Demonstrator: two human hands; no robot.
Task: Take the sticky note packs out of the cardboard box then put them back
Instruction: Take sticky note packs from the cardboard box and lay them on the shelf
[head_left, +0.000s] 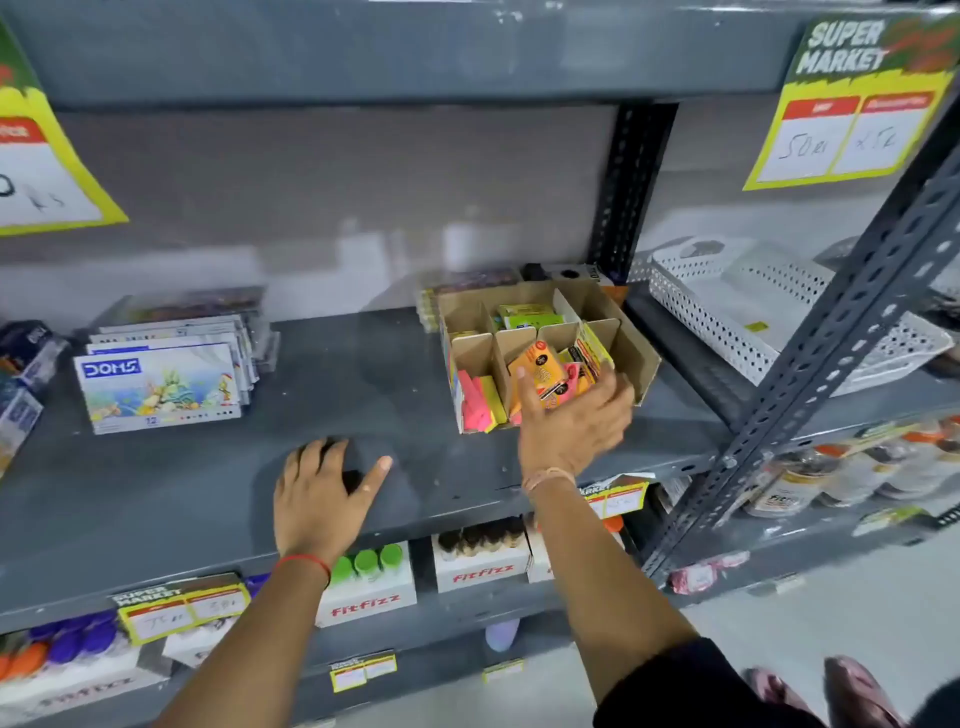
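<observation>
A: Right hand (574, 415)?
B: Reaching into the front of the cardboard box (545, 353), fingers grasping an orange sticky note pack (540, 371) tilted in a front-middle compartment. Thumb on its left edge.
A: Left hand (319, 493)?
B: Left of the box, flat on the grey shelf (363, 364), fingers spread, released, holding nothing.
A: Other packs?
B: Pink and yellow packs (480, 402) in the box's front-left compartment, green ones (527, 314) at the back.
A: Readable text?
B: "DOMS" on a colour box (158, 387) far left of the box; "SUPER MARKET" sign (852, 98) above right; "fitfizz" cartons (366, 603) on the shelf below.
</observation>
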